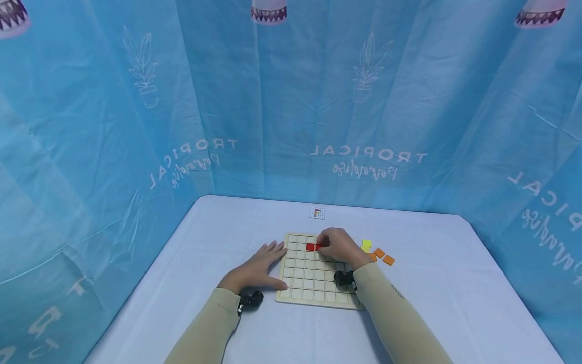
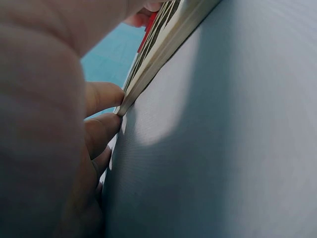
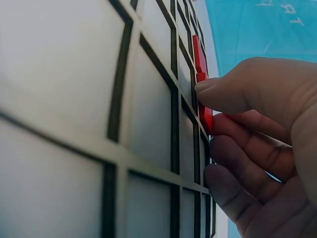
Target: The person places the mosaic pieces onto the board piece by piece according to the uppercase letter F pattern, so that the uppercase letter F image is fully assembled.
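Note:
A pale wooden grid board (image 1: pixel 309 284) lies flat on the table. One red square tile (image 1: pixel 310 246) sits in a cell near its far side. My right hand (image 1: pixel 342 246) pinches a second red tile (image 3: pixel 205 116) between thumb and fingers, in the cell just right of the first. How fully that tile is seated cannot be told. With fingers spread, my left hand (image 1: pixel 256 268) rests along the board's left edge, the thumb at the near corner. The left wrist view shows its fingertips (image 2: pixel 110 94) touching the board's side. My right forearm covers the board's right part.
Several loose orange tiles (image 1: pixel 388 260) and yellow tiles (image 1: pixel 366 243) lie right of the board, partly behind my right hand. A small card with a coloured grid pattern (image 1: pixel 317 213) lies beyond the board. Blue curtains (image 1: pixel 291 111) surround the white-covered table (image 1: pixel 436 283).

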Demonstrator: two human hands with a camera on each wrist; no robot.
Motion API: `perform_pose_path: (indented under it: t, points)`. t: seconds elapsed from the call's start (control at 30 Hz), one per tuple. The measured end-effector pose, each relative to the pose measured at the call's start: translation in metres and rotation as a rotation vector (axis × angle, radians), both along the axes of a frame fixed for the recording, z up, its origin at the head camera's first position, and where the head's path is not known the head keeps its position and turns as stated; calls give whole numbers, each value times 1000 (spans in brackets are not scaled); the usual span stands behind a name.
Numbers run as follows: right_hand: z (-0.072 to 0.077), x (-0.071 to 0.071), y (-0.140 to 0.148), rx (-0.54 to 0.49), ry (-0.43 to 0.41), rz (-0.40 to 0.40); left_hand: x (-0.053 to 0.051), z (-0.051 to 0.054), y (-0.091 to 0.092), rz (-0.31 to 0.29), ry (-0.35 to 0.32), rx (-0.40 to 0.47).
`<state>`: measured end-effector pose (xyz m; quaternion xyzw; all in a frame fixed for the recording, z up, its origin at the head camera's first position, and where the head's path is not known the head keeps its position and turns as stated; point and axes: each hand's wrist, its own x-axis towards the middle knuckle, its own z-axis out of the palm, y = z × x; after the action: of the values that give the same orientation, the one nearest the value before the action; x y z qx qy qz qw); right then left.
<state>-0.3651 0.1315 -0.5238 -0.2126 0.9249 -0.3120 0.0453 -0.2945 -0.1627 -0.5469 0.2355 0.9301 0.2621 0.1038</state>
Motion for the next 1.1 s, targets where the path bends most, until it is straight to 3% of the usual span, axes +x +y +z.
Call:
perform_pose_path:
  t: [0.23, 0.47, 0.63, 0.87, 1.1]
  points:
    - [-2, 2, 0, 3, -40, -54, -1, 0, -1, 5, 2, 3]
    - [-2, 7, 4, -3, -24, -45, -1, -2, -1, 4, 8, 8]
    - [0, 16, 14, -71, -38, -38, -1, -2, -1, -10, 11, 11]
    - [13, 25, 38, -175, 74, -44, -1, -1, -2, -4, 5, 11]
    - [25, 29, 76, -170, 100, -164, 0, 0, -1, -3, -6, 11]
